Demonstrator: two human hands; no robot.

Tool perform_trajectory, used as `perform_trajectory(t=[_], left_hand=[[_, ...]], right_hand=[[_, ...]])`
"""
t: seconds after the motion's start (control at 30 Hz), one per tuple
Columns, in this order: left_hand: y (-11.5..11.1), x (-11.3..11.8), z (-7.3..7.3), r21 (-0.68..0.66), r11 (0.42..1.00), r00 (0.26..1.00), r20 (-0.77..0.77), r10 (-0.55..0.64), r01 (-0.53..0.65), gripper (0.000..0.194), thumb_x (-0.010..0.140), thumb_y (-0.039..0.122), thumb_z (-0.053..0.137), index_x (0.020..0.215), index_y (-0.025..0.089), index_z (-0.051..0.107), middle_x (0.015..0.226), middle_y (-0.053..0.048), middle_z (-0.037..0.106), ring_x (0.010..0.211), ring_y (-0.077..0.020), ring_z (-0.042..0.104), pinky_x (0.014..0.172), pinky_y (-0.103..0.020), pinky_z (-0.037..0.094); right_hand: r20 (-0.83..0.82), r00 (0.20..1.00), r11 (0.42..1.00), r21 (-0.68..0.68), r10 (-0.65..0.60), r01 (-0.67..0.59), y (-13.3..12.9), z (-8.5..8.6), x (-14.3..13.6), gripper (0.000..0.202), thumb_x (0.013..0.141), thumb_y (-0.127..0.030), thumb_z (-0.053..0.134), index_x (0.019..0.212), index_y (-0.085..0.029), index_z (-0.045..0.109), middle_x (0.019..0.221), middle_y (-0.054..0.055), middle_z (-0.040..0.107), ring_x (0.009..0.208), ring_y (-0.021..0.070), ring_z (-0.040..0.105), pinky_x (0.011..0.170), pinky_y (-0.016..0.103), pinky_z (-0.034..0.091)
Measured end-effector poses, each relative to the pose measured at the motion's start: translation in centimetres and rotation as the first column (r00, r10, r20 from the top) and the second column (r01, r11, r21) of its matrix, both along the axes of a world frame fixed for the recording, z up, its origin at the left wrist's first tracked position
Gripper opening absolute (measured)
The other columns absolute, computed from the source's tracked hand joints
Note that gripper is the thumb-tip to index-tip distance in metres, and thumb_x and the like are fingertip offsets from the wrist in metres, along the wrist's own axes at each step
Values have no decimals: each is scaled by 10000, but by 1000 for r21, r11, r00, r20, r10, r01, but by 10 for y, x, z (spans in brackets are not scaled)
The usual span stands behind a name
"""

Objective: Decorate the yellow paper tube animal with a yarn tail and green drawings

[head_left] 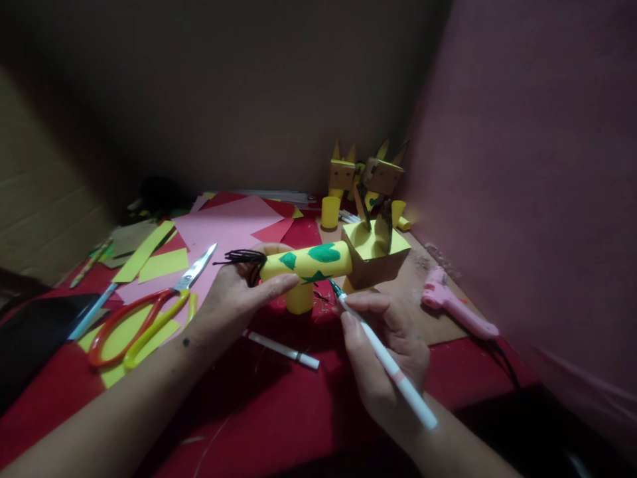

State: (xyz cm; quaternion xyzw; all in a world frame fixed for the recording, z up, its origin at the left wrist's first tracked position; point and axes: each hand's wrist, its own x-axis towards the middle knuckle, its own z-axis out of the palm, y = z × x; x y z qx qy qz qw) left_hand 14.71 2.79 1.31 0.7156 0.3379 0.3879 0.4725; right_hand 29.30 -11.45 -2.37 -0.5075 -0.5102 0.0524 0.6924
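Note:
A yellow paper animal figure (331, 267) lies sideways at the centre, with green patches on its tube body, a black string tail at its left end and a cardboard box head at its right. My left hand (239, 292) is closed around the tail end, thumb along the tube. My right hand (385, 352) grips a white marker (393, 368), its green tip at or very near the lower side of the tube by a green patch. Below the figure, a second white marker (283, 350) lies on the red cloth.
Red-and-yellow scissors (164, 309) lie on pink and yellow paper (229, 226) at the left. Behind stand two box-headed figures (342, 174) and a yellow tube (330, 212). A pink glue gun (458, 305) rests on cardboard (428, 318) at the right, near the wall.

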Motion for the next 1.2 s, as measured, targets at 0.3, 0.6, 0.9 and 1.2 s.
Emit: perform_trajectory(t=[0.3,0.6,0.9,1.2], left_hand=[[-1,4,4,-22,999,1000,12,-26,26,510,710,437,869,1161,255,715,1022,-59,780,933,-287,728,808,-375,603],[-1,11,6,5,999,999,-28,33,-33,349,689,418,858,987,264,762,1016,-57,761,952,-299,698,884,-418,579],[2,10,4,-32,998,998,16,55,-54,379,687,440,879,995,254,761,1015,-56,765,985,-299,702,873,-400,593],[3,10,5,-85,996,998,52,20,-15,434,687,410,885,1064,241,751,1052,-70,793,1015,-303,723,898,-399,599]], right_hand=[[-70,998,1000,25,-3,4,-2,0,-1,197,927,-104,634,1020,-269,686,746,-31,666,528,98,575,493,214,464],[-112,993,1000,4,23,-22,-1,4,0,147,926,-124,642,985,-253,677,726,-34,671,499,87,543,465,210,435],[-145,984,974,185,-107,133,-2,11,10,206,1020,-245,636,1173,-340,737,912,-4,801,771,175,766,757,366,657],[-206,965,986,-67,-161,150,16,39,87,710,651,-329,948,1234,-300,543,1381,103,639,1329,319,600,1119,541,489]])
